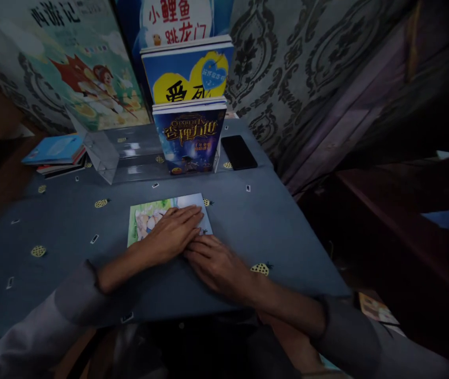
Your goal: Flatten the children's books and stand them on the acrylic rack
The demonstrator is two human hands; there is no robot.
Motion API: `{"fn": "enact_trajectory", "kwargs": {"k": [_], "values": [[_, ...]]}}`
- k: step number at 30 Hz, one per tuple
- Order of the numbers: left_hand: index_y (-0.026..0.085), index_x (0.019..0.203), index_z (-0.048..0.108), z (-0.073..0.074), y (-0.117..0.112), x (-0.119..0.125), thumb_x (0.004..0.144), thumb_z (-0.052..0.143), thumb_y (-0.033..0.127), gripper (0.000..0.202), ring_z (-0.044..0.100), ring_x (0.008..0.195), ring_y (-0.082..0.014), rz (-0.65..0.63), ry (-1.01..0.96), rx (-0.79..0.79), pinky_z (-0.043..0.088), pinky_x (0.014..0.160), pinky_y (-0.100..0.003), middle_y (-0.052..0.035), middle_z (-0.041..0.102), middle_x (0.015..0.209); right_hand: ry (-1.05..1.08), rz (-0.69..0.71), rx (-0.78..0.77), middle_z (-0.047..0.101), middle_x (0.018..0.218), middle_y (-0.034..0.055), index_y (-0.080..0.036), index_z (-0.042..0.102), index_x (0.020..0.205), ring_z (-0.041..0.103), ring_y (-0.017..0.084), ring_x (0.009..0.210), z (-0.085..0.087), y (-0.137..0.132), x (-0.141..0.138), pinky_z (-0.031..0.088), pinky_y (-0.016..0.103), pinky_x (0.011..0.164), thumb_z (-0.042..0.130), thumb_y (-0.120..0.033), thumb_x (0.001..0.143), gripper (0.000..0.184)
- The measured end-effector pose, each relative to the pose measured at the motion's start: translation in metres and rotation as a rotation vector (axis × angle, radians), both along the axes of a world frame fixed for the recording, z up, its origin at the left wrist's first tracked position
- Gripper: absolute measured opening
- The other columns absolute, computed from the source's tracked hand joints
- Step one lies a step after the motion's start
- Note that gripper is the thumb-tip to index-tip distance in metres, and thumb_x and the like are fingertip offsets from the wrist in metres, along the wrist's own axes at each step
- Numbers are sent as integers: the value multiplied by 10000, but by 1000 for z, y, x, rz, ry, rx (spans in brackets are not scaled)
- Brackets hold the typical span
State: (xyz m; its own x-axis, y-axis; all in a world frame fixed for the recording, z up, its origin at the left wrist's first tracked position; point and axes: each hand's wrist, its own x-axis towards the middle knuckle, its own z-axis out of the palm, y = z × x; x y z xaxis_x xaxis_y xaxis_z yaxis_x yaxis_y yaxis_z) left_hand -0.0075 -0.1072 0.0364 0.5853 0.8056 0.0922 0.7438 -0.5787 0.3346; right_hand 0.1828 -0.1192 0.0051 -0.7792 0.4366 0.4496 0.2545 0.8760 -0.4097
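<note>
A thin picture book (149,217) with a green and pale blue cover lies flat on the table, near its front edge. My left hand (172,231) rests palm down across the cover, fingers stretched out toward the book's right side. Beside it, my right hand (218,263) lies flat at the book's lower right corner, its fingertips meeting the left hand. Neither hand is wrapped around anything. The hands and left wrist hide the lower part of the cover.
A clear stand (137,168) holds several upright books, a dark blue one (190,139) in front. A black phone (239,152) lies to its right. At the left is a book stack (56,150). The tablecloth (287,226) has pineapple prints; patterned wallpaper (283,58) rises behind.
</note>
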Motion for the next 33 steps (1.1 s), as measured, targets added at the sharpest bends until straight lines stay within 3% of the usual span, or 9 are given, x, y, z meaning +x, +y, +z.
{"fn": "enact_trajectory", "kwargs": {"k": [7, 15, 22, 29, 33], "values": [[149, 1403, 506, -9, 33, 8, 1048, 350, 300, 417, 482, 1388, -260, 77, 121, 111, 416, 1072, -425, -146, 538, 1478, 52, 8, -16, 741, 1106, 130, -139, 694, 1090, 641, 244, 1065, 5, 1, 2, 559, 409, 899, 471, -122, 969, 255], [117, 1385, 507, -13, 29, 10, 1018, 368, 212, 404, 486, 1385, -272, 129, 154, 142, 419, 1070, -451, -174, 538, 1471, 50, 10, -109, 737, 1130, 111, -163, 677, 1159, 643, 246, 1082, 6, 3, 1, 567, 427, 921, 485, -126, 972, 270], [135, 1349, 551, -13, 3, -29, 995, 417, 194, 383, 538, 1330, -287, 282, 190, 178, 447, 1041, -456, -169, 577, 1432, -3, -33, -131, 693, 1244, 136, -203, 639, 1275, 616, 281, 1173, 1, 14, -5, 557, 505, 979, 500, -172, 962, 344], [152, 1326, 592, -13, -28, -84, 1016, 396, 270, 385, 589, 1262, -321, 498, 196, 224, 476, 982, -481, -174, 599, 1405, -228, -171, -69, 600, 1394, 198, -131, 590, 1342, 535, 354, 1310, 10, 46, -17, 495, 557, 1025, 552, -259, 961, 403], [170, 1356, 577, -18, -36, -99, 1020, 387, 317, 413, 572, 1285, -321, 534, 170, 237, 472, 996, -479, -158, 582, 1431, -376, -121, -126, 428, 1554, 206, -171, 497, 1450, 361, 384, 1456, 13, 57, -5, 393, 591, 1112, 694, -473, 881, 673]]}}
